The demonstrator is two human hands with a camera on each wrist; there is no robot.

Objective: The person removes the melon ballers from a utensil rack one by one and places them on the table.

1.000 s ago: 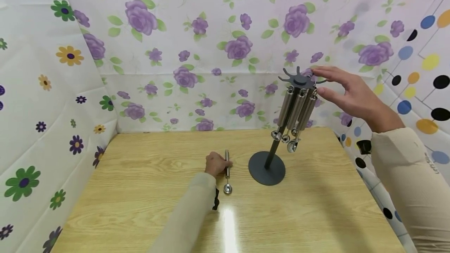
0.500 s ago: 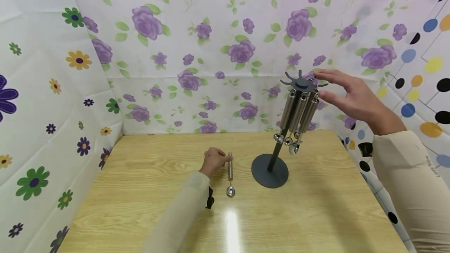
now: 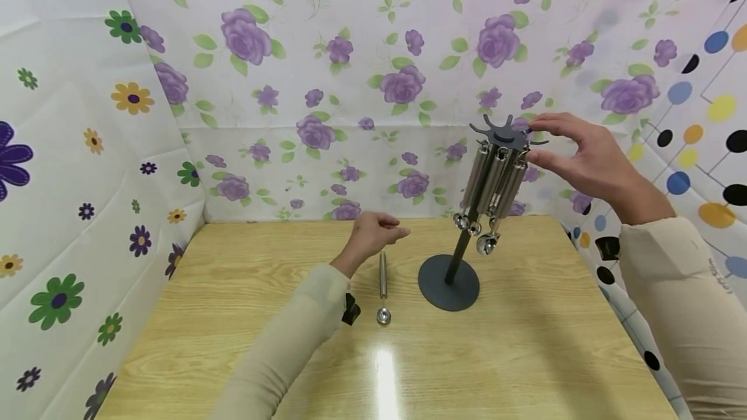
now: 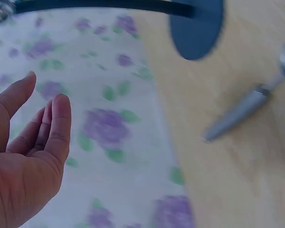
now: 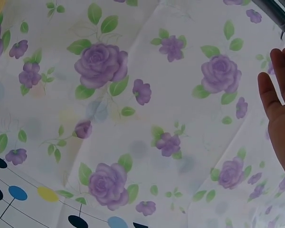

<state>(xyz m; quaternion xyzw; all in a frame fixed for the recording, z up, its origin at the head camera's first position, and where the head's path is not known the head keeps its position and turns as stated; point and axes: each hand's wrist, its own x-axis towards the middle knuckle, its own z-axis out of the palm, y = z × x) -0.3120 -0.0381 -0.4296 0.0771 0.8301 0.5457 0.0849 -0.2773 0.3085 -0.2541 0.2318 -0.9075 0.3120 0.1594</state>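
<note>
A small metal scoop (image 3: 383, 277) with a round bowl, like a melon baller, lies on the table, bowl toward the near side. Just beyond its handle end hovers my left hand (image 3: 375, 233), fingers loosely extended and holding nothing; in the left wrist view, a gap separates the hand from the scoop (image 4: 240, 111). To the right stands a dark utensil stand (image 3: 448, 282) with a hooked top and several metal scoops (image 3: 493, 180) hanging from it. My right hand (image 3: 595, 164) is at the right side of the stand's top, thumb and fingers apart; contact with the hooks is unclear.
The wooden table (image 3: 280, 290) meets a floral cloth backdrop (image 3: 350, 96) at the back. Patterned cloth hangs at the left (image 3: 76, 148) and the right (image 3: 700, 148). The hanging scoops stick out around the stand's pole.
My left hand has left the scoop's handle and moved up, toward the stand; the scoop stays on the table. The stand's top has turned slightly, while my right hand remains beside it.
</note>
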